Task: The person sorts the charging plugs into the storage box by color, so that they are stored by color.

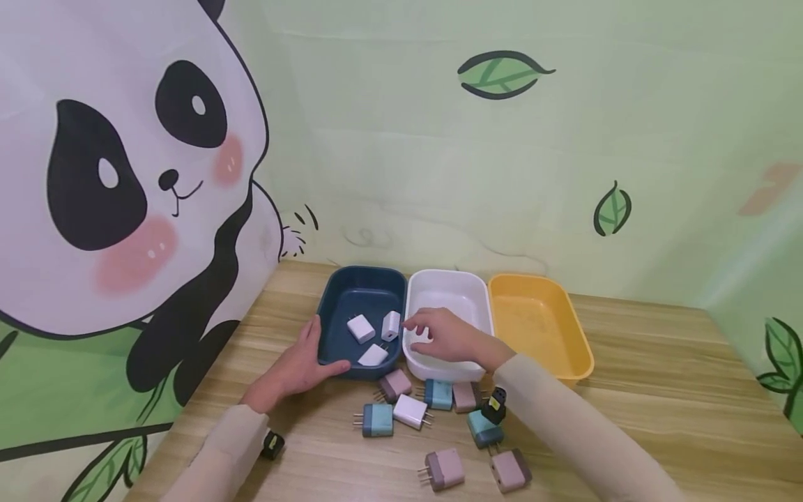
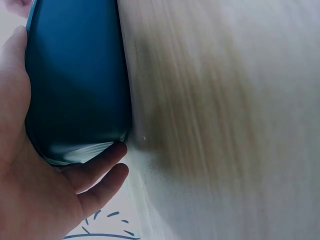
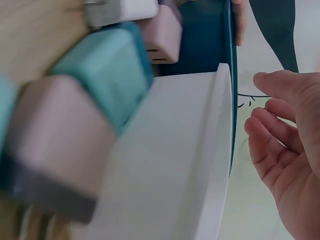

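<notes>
In the head view, my left hand (image 1: 301, 364) rests against the outer left and front walls of the dark blue tray (image 1: 339, 282), thumb and fingers spread round its corner. The left wrist view shows the fingers touching the tray's outer side without curling over it. Three white charger plugs lie inside it: one (image 1: 361, 328) at left, another (image 1: 391, 325) at right and a third (image 1: 373, 355) in front. Above the white tray (image 1: 448, 282), near its border with the blue one, hovers my right hand (image 1: 448, 337). Its fingers are loosely bent with nothing between them.
A yellow tray (image 1: 541, 321) stands right of the white one. In front of the trays lie several charger plugs, among them a white plug (image 1: 410, 411), a blue plug (image 1: 378, 420) and a pink plug (image 1: 445, 468). A printed wall (image 1: 401, 139) rises behind the wooden table (image 1: 659, 390).
</notes>
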Tool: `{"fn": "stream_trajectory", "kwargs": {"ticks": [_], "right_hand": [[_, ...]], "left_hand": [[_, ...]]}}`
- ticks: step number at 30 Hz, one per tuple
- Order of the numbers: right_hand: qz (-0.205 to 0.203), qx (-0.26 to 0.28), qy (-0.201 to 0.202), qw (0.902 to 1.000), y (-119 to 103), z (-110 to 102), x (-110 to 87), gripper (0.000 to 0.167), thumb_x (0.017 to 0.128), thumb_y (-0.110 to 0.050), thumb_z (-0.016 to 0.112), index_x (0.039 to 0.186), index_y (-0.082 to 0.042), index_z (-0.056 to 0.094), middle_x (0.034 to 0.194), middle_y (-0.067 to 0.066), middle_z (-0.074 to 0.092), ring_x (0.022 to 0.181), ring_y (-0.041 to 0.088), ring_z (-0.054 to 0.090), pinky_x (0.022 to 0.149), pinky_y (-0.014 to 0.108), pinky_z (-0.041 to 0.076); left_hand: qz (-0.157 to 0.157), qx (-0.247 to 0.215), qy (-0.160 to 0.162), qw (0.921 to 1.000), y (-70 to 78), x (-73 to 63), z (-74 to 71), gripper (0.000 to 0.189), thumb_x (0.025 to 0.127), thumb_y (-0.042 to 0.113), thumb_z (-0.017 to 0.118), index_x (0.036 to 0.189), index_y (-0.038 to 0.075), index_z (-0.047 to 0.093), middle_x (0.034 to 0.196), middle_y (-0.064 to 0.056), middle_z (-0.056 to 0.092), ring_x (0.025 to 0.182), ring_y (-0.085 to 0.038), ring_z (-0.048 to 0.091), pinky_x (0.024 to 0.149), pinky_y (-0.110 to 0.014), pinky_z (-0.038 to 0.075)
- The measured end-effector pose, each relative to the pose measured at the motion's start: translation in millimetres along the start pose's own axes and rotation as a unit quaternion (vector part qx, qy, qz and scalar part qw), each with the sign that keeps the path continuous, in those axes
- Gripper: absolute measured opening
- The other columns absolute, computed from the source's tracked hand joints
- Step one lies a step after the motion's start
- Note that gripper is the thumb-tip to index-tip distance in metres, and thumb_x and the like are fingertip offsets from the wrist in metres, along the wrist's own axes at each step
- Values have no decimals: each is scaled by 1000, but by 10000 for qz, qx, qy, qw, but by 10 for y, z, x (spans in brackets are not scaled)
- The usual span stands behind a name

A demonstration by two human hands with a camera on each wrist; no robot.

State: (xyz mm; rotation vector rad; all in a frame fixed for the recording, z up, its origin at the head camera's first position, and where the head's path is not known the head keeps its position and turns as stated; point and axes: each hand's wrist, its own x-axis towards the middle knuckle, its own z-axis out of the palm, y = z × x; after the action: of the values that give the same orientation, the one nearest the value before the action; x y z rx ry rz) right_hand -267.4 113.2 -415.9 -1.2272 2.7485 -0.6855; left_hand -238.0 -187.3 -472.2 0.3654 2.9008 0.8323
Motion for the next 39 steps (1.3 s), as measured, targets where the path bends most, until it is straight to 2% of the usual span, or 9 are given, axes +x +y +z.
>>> {"fn": "stream_trajectory", "kwargs": {"ticks": [11, 18, 28, 39], "right_hand": [[65, -43, -372, 9993, -73, 40, -472, 33, 84, -17, 71, 116, -8, 65, 104, -1, 61, 87, 14, 56, 75, 26, 49], [373, 135, -409, 9984, -77, 73, -671, 31, 84, -18, 72, 114, -12, 67, 97, -6, 58, 82, 10, 53, 71, 23, 48], [37, 371, -297, 9989, -87, 107, -832, 26, 85, -11, 70, 111, -8, 67, 99, 1, 63, 82, 13, 60, 72, 22, 51], [-71, 249, -442, 9987, -87, 214, -879, 29, 84, -16, 73, 111, -9, 68, 98, -2, 63, 82, 10, 59, 73, 18, 49]], "left_hand": [[-11, -13, 7, 10000, -11, -18, -22, 116, 79, 59, 66, 147, -7, 0, 152, -28, 6, 134, -44, 26, 104, -54, 29], [-21, -24, -10, 10000, -7, -16, -19, 117, 78, 61, 65, 147, -7, -1, 152, -28, 6, 132, -44, 29, 103, -55, 30], [-53, -39, -38, 10000, 20, -4, -11, 117, 78, 60, 65, 148, -6, -2, 152, -28, 7, 132, -44, 29, 103, -54, 30], [44, -25, 14, 10000, 4, -2, -10, 116, 79, 60, 65, 147, -7, -1, 152, -28, 6, 133, -44, 27, 104, -54, 29]]}}
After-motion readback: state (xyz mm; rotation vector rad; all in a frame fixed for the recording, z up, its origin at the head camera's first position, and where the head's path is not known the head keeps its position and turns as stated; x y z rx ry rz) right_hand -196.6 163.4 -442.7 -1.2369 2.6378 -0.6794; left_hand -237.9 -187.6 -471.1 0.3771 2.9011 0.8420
